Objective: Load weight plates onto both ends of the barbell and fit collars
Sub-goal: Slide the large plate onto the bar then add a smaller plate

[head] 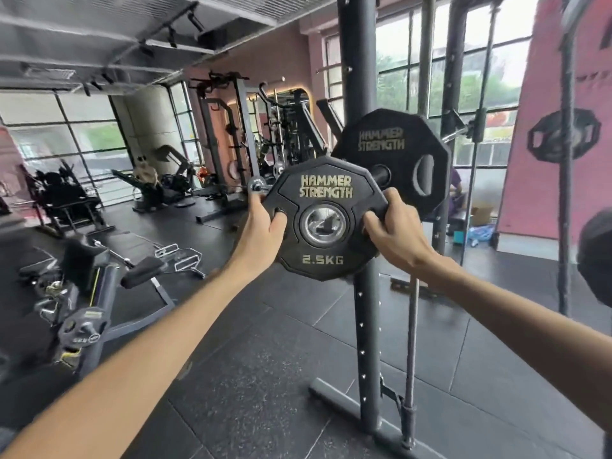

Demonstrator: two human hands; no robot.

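Observation:
Both my hands hold up a small black ten-sided weight plate (326, 217) marked 2.5 KG, its chrome-ringed hole facing me. My left hand (261, 226) grips its left edge and my right hand (394, 226) grips its right edge, fingers through the grip slots. Behind it, a larger black plate (394, 147) sits on the barbell sleeve. The sleeve's end cap (256, 185) pokes out left of the small plate, so the small plate is in front of the sleeve, not on it. The bar's shaft (458, 134) runs right, past the rack upright (359, 77). No collar is visible.
The rack's floor foot (344, 392) lies just ahead on black rubber flooring. A stand holding small plates (82, 329) and a padded bench (142, 270) stand at lower left. More racks and machines fill the back. Another plate (563, 134) hangs at far right.

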